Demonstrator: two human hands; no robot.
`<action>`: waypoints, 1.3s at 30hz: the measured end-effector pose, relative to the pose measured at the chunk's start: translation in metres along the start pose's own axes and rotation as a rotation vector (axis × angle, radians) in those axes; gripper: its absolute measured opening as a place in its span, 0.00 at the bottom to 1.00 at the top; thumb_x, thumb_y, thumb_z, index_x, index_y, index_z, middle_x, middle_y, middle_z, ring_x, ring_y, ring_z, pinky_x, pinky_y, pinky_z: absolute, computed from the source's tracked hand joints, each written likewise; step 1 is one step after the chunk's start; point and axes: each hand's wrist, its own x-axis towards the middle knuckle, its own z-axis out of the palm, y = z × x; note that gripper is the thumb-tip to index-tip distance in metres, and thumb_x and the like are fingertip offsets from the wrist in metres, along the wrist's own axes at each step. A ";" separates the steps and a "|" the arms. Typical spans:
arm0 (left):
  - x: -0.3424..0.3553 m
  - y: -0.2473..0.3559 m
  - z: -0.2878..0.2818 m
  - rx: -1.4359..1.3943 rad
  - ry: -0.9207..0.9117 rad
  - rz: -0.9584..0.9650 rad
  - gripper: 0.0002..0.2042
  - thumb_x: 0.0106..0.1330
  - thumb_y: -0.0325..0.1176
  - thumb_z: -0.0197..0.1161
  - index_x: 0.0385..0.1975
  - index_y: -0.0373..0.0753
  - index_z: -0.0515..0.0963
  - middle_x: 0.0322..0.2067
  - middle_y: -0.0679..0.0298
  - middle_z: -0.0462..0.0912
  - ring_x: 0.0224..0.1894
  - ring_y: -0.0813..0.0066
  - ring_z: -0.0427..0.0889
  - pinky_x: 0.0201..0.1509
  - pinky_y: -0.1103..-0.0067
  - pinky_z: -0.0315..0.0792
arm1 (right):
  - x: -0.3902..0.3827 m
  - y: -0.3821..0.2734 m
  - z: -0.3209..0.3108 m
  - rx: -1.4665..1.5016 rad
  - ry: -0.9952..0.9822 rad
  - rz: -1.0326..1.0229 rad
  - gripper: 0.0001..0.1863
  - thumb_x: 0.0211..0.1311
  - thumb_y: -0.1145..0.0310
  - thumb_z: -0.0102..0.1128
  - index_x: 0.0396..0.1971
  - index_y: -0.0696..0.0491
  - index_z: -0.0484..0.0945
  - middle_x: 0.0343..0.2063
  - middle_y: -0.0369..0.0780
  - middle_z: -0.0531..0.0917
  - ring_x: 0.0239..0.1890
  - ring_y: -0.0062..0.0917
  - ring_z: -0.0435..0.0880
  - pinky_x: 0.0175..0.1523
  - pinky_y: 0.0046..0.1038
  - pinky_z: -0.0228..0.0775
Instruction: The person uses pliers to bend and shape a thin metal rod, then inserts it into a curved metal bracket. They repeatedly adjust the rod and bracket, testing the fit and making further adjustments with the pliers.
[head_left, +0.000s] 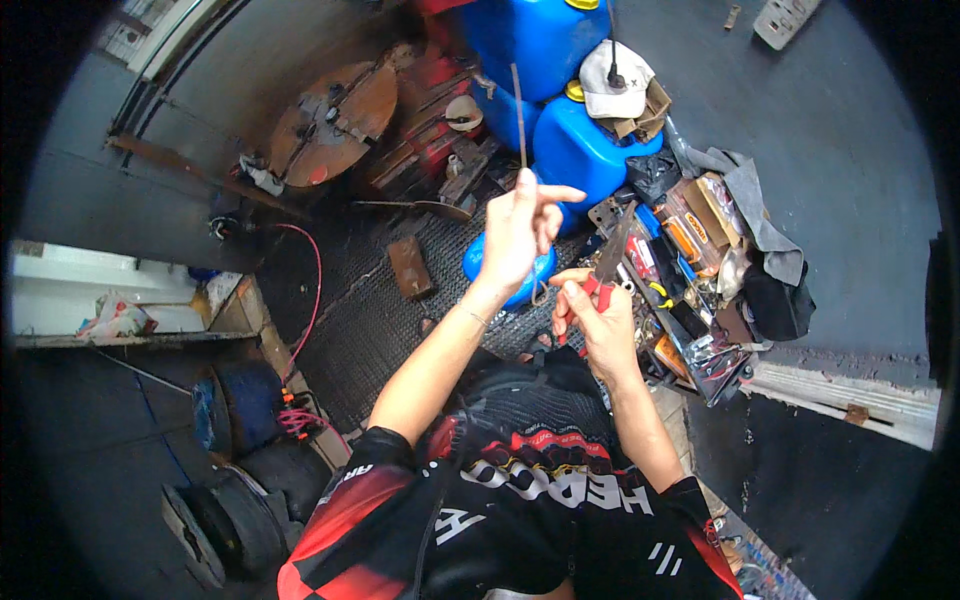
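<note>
My left hand (518, 228) is raised in the middle, closed round the lower end of a thin brownish metal strip (519, 115) that points up and away. One of its fingers stretches out to the right. Lower and to the right, my right hand (602, 325) grips red-handled tin snips (611, 255), their long dark jaws tapering upward. The snips and the strip are apart. Whether the jaws are parted is too small to tell. Behind my hands sits a blue stool-like round object (520, 292), partly hidden.
Blue jerrycans (578, 150) stand ahead, a white cap (614, 85) on them. A crowded tool tray (690, 345) lies at right. A rusty round plate (335, 125) with a machine is at far left. A brick-like block (409, 268) rests on the mat; a red hose (318, 290) runs left.
</note>
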 end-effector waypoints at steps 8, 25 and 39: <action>-0.011 -0.003 -0.007 -0.072 -0.099 -0.069 0.36 0.82 0.62 0.37 0.58 0.31 0.80 0.28 0.68 0.79 0.23 0.86 0.74 0.27 0.87 0.67 | 0.000 0.013 0.015 0.021 0.056 -0.009 0.09 0.72 0.69 0.66 0.38 0.61 0.81 0.23 0.39 0.83 0.22 0.22 0.81 0.29 0.24 0.74; -0.070 -0.030 -0.013 -0.169 0.106 0.080 0.33 0.69 0.22 0.69 0.72 0.33 0.62 0.36 0.62 0.85 0.40 0.79 0.84 0.50 0.78 0.80 | 0.019 0.014 0.008 -0.116 0.177 -0.187 0.13 0.78 0.66 0.58 0.43 0.63 0.82 0.27 0.36 0.83 0.28 0.18 0.82 0.35 0.20 0.73; -0.071 -0.028 -0.050 -0.268 -0.026 -0.002 0.35 0.74 0.29 0.66 0.76 0.38 0.54 0.33 0.66 0.78 0.37 0.77 0.81 0.47 0.76 0.77 | 0.012 -0.007 -0.050 -1.393 0.018 -0.334 0.24 0.63 0.84 0.59 0.60 0.59 0.75 0.50 0.54 0.83 0.55 0.50 0.81 0.62 0.44 0.72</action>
